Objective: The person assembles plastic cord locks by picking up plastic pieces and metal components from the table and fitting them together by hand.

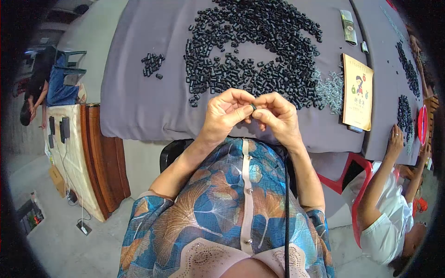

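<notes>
My left hand (225,113) and my right hand (279,116) meet at the table's near edge, fingertips pinched together. Between them is a small black cylindrical piece (253,106); the fingers cover most of it, and both hands seem to grip it. Just beyond my hands spreads a large heap of similar black pieces (245,76) on a grey cloth. To its right lies a pile of small clear or silvery pieces (330,92), too small to name. A little group of black pieces (153,65) sits apart on the left.
A booklet (358,95) lies right of the heap, with a slim packet (348,28) farther back. On the far right a person in a white shirt (389,217) sits by more black pieces (405,116). A wooden cabinet (99,162) stands left; another person in jeans (64,85) is behind it.
</notes>
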Tool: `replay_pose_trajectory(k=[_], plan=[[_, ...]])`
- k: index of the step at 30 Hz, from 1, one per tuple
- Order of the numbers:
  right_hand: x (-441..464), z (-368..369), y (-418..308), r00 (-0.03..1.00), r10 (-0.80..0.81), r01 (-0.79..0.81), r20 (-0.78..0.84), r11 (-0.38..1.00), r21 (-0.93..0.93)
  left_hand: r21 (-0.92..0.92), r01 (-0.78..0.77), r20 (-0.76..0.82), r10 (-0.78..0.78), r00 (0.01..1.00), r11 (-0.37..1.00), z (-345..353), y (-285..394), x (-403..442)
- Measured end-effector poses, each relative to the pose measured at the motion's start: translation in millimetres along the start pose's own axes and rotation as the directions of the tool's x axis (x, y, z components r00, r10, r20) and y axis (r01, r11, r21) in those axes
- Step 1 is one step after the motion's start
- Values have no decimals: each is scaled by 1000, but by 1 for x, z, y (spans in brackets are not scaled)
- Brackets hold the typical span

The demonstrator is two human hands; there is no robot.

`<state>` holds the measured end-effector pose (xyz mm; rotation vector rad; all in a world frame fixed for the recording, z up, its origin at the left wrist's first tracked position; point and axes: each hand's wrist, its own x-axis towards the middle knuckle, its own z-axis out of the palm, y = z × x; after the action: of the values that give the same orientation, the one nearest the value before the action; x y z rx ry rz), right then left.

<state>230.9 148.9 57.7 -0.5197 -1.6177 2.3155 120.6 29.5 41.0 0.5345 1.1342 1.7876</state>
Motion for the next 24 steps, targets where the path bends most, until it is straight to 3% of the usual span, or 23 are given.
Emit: replay_pose_trajectory(k=[3, 6, 10, 13, 24], plan=[[2, -4, -2, 997, 38, -32, 64, 995, -94, -95, -8, -7, 7, 1000, 995, 0, 0, 2], [8, -5, 8, 956, -208, 266, 207, 911, -316, -226, 42, -17, -47, 999, 973, 2, -1, 1], [6, 1, 4, 968, -206, 248, 145, 885, -394, -341, 116, -9, -126, 992, 933, -1, -4, 0], [6, 4, 4, 954, -279, 292, 108, 792, -536, -423, 153, 14, -162, 987, 893, -4, -7, 0], [4, 9, 14, 925, -378, 323, 28, 747, -581, -482, 207, 77, -194, 978, 851, -4, -13, 1]])
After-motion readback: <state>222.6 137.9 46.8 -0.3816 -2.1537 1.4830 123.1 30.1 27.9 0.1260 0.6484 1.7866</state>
